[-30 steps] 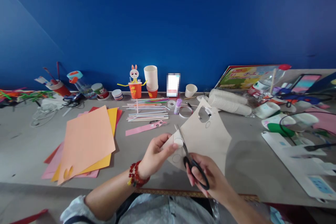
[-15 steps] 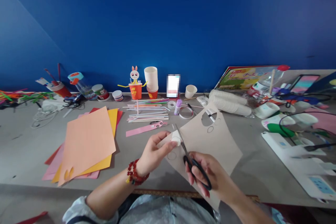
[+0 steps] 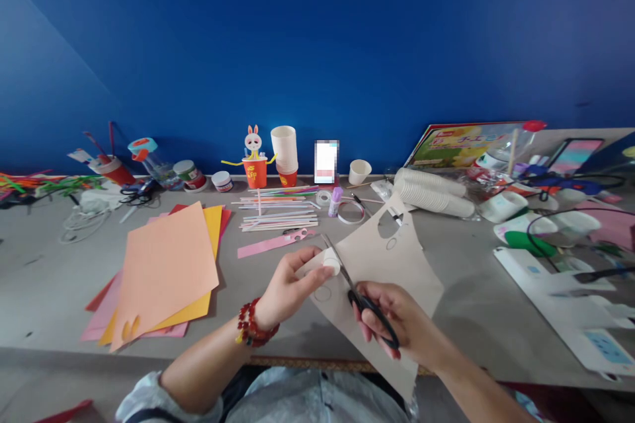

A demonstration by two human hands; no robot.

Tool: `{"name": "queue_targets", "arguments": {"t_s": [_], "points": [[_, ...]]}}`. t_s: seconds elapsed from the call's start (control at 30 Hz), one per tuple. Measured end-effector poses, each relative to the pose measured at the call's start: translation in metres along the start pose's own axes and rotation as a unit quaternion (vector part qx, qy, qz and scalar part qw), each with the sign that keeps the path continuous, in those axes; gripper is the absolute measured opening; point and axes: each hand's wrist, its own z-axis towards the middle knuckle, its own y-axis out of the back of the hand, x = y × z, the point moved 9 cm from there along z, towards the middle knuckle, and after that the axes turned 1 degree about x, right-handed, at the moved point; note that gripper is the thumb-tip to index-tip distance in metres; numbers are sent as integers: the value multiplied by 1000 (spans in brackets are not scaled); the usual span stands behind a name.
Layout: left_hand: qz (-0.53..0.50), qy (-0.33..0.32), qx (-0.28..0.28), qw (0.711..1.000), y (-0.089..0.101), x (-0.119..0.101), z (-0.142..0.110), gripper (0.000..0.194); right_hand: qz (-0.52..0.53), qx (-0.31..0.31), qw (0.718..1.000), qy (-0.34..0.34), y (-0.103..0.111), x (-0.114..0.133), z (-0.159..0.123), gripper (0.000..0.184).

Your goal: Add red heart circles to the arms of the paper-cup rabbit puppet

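While the left hand [image 3: 285,287] pinches the white sheet [image 3: 387,274] between its fingers, the right hand [image 3: 391,314] curls its fingers around the black scissors [image 3: 366,304]. From the left hand, the sheet spreads toward three o'clock over the counter [image 3: 476,317]; a pink strip [image 3: 262,248] lies at eleven, peach paper [image 3: 171,271] at nine.

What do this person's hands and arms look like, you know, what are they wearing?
The left hand and right hand are ungloved. Red beaded bracelets with a touch of yellow circle the left wrist. The left sleeve is pale blue with a dark band. No bracelet shows on the right wrist.
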Motion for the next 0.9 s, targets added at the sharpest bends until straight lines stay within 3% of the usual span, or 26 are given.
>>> {"name": "queue_targets", "arguments": {"t_s": [0.53, 0.73, 0.9], "points": [[2, 11, -3, 1000, 1, 0, 3, 28, -27, -3, 1000, -4, 10, 4, 0, 64], [-160, 38, -68, 984, -1, 18, 2, 35, -18, -35, 999, 20, 8, 5, 4, 60], [-238, 3, -101, 966, -13, 23, -2, 31, -2, -59, 998, 31, 2, 4, 9, 58]]}}
